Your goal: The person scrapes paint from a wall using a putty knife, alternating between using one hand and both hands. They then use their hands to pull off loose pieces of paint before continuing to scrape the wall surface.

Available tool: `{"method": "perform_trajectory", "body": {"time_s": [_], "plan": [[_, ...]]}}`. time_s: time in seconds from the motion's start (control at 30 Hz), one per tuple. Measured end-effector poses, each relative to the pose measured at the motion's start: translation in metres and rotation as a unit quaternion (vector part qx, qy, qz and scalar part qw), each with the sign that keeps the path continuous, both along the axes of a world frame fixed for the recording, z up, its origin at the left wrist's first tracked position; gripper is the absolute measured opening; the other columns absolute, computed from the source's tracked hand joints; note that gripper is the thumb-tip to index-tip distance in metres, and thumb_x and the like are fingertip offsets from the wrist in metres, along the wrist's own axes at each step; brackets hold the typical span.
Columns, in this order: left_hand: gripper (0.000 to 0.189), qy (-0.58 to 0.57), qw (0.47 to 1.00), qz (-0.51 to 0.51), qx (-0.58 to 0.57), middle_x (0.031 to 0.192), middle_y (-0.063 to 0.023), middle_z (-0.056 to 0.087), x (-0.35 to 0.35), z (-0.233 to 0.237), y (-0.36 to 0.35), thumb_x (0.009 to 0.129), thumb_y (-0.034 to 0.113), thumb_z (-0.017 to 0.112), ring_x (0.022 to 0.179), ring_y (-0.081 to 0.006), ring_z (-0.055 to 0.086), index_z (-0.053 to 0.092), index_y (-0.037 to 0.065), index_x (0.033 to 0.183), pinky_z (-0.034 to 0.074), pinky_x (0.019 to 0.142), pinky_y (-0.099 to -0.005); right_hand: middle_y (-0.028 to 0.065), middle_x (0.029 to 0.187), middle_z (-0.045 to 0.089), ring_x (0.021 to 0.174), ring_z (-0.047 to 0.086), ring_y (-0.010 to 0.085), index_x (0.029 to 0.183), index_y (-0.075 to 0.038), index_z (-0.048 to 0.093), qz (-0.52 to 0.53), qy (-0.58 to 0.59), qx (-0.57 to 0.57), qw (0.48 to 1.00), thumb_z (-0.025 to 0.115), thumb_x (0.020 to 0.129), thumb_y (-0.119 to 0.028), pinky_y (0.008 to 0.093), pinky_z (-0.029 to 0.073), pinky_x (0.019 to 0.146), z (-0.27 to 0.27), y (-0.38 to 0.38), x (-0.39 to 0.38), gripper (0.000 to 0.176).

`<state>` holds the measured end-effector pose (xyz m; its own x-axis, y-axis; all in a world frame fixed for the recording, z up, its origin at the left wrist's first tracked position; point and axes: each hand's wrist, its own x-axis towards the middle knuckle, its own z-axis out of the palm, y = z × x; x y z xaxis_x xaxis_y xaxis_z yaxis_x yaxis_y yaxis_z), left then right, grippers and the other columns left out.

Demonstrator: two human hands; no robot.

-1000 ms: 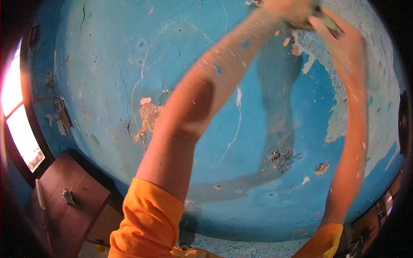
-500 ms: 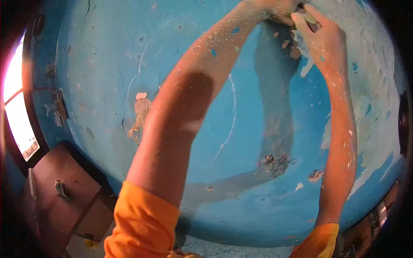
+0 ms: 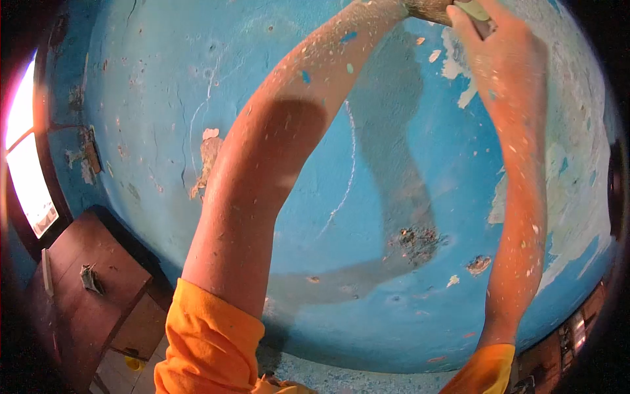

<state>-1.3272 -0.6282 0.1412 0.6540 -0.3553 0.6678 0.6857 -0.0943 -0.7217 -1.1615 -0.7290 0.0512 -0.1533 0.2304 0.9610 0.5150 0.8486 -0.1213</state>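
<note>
Both bare arms, speckled with paint flakes, reach up a blue wall [image 3: 308, 249]. At the top edge my right hand [image 3: 502, 39] is closed on a small tool [image 3: 474, 9] with a pale green part, most of it hidden by the fingers. My left hand [image 3: 397, 6] is beside it, largely cut off by the frame; its fingers cannot be made out. Between the hands is a dark brownish shape, too unclear to name. Just below them, the blue paint has broken away in a ragged pale patch [image 3: 467, 95].
Bare pale plaster [image 3: 574, 131] runs down the right side. Lower down are a rough pitted spot [image 3: 417, 244] and a small chipped hole [image 3: 478, 264]. At the left stand a bright window [image 3: 29, 177] and a brown wooden surface [image 3: 108, 276] with a crumpled item [image 3: 90, 279].
My left forearm has shifted slightly left and up, and its shadow has moved left. My right hand has moved slightly right, still closed on the small tool.
</note>
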Motion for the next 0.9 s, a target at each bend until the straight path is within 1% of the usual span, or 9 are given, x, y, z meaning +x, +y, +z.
{"method": "perform_trajectory", "body": {"time_s": [0.1, 0.23, 0.33, 0.47, 0.57, 0.67, 0.73, 0.8, 0.9], "plan": [[0.036, 0.000, 1.000, -0.001, -0.016, 0.083, -0.0132, 0.064, -0.002, 0.000, -0.002, 0.065, 0.032, 0.065, 0.085, -0.0355, 0.059, 0.063, 0.007, 0.092, 0.044, 0.083, -0.0457, 0.0271, 0.087, 0.064, 0.080, 0.067, 0.0309, 0.116, 0.008, 0.058, -0.049, -0.075, 0.223, 0.971, 0.065, 0.084, -0.013, 0.0365, 0.051, 0.068, -0.020, 0.020, 0.008, 0.039], [0.042, -0.077, 0.986, 0.129, -0.072, 0.082, -0.0129, 0.064, -0.026, 0.015, 0.005, 0.066, 0.035, 0.065, 0.085, -0.0359, 0.059, 0.064, 0.009, 0.098, 0.044, 0.080, -0.0444, 0.0273, 0.091, 0.064, 0.086, 0.065, 0.0367, 0.106, 0.006, 0.062, 0.072, 0.017, 0.224, 0.972, 0.066, 0.084, -0.018, 0.0411, 0.050, 0.074, 0.025, 0.090, -0.030, 0.033], [0.042, -0.003, 1.000, 0.006, 0.004, 0.085, -0.0140, 0.065, -0.012, 0.000, -0.017, 0.066, 0.035, 0.065, 0.087, -0.0363, 0.059, 0.064, 0.009, 0.099, 0.045, 0.081, -0.0444, 0.0184, 0.097, 0.068, 0.085, 0.068, 0.0310, 0.118, -0.012, 0.064, 0.024, -0.016, 0.145, 0.989, 0.064, 0.085, -0.037, 0.0363, 0.052, 0.077, 0.012, 0.068, -0.013, 0.042], [0.032, -0.042, 0.998, 0.033, 0.021, 0.086, -0.0149, 0.065, -0.008, -0.002, -0.002, 0.069, 0.028, 0.063, 0.085, -0.0374, 0.060, 0.064, 0.009, 0.094, 0.046, 0.081, -0.0440, 0.0146, 0.101, 0.069, 0.092, 0.068, 0.0316, 0.123, -0.015, 0.062, -0.007, -0.003, 0.238, 0.971, 0.060, 0.088, -0.030, 0.0372, 0.052, 0.082, 0.015, 0.094, -0.009, 0.038], [0.025, -0.051, 0.996, 0.071, 0.001, 0.085, -0.0146, 0.064, -0.022, 0.016, -0.002, 0.070, 0.025, 0.063, 0.084, -0.0357, 0.060, 0.062, 0.008, 0.088, 0.047, 0.079, -0.0439, 0.0276, 0.095, 0.064, 0.092, 0.064, 0.0385, 0.104, 0.007, 0.060, 0.045, -0.001, 0.271, 0.961, 0.066, 0.083, -0.020, 0.0425, 0.050, 0.080, 0.027, 0.088, -0.020, 0.034], [0.029, -0.080, 0.986, 0.139, -0.037, 0.085, -0.0159, 0.064, -0.021, 0.016, -0.008, 0.068, 0.028, 0.065, 0.085, -0.0352, 0.061, 0.059, 0.006, 0.086, 0.047, 0.078, -0.0443, 0.0274, 0.100, 0.064, 0.098, 0.063, 0.0383, 0.111, 0.006, 0.057, 0.000, -0.138, 0.136, 0.981, 0.065, 0.083, -0.018, 0.0413, 0.049, 0.085, 0.046, 0.076, 0.000, 0.037], [0.033, -0.044, 0.995, 0.053, -0.067, 0.084, -0.0167, 0.063, -0.013, 0.013, -0.005, 0.067, 0.029, 0.067, 0.086, -0.0366, 0.061, 0.056, 0.005, 0.087, 0.047, 0.077, -0.0458, 0.0262, 0.108, 0.062, 0.103, 0.061, 0.0367, 0.119, 0.004, 0.051, -0.031, -0.121, 0.157, 0.980, 0.063, 0.082, -0.016, 0.0407, 0.048, 0.088, 0.044, 0.083, 0.003, 0.044], [0.039, -0.092, 0.990, 0.084, -0.060, 0.085, -0.0167, 0.063, -0.009, 0.004, -0.017, 0.069, 0.027, 0.067, 0.085, -0.0366, 0.061, 0.054, 0.005, 0.098, 0.046, 0.077, -0.0464, 0.0243, 0.113, 0.061, 0.105, 0.061, 0.0351, 0.123, 0.003, 0.048, 0.078, -0.122, 0.164, 0.976, 0.063, 0.082, -0.016, 0.0398, 0.046, 0.091, 0.060, 0.096, 0.003, 0.048], [0.050, -0.065, 0.996, -0.029, -0.044, 0.111, -0.0207, 0.056, -0.012, 0.007, -0.014, 0.075, 0.015, 0.066, 0.104, -0.0386, 0.055, 0.044, 0.003, 0.119, 0.043, 0.087, -0.0453, 0.0260, 0.112, 0.061, 0.104, 0.061, 0.0340, 0.125, 0.004, 0.048, 0.054, -0.161, 0.134, 0.976, 0.061, 0.083, -0.018, 0.0392, 0.047, 0.091, 0.071, 0.092, -0.003, 0.049]]}}
